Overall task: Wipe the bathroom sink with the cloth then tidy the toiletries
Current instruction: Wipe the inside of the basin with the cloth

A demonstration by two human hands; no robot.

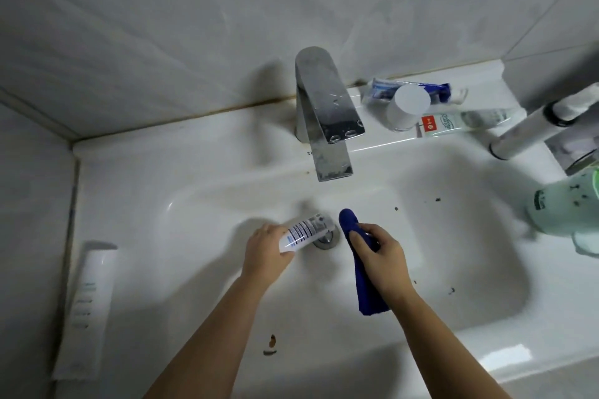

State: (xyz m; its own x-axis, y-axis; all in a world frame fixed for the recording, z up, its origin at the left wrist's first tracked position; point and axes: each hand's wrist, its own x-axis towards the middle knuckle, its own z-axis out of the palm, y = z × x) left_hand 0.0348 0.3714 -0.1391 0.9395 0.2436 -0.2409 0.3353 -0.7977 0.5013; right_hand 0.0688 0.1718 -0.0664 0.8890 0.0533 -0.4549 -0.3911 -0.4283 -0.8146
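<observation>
Down in the glossy white sink (pixel 470 253), the left hand (pixel 264 253) grips a smooth printed white tube (pixel 306 232) over the round metal drain (pixel 327 241); just beside it, the right hand (pixel 384 256) clutches a folded, soft blue cloth (pixel 368 291).

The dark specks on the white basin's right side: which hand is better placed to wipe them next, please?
Right hand: it grips the dark blue cloth, nearer those specks; the left hand holds a white tube.
</observation>
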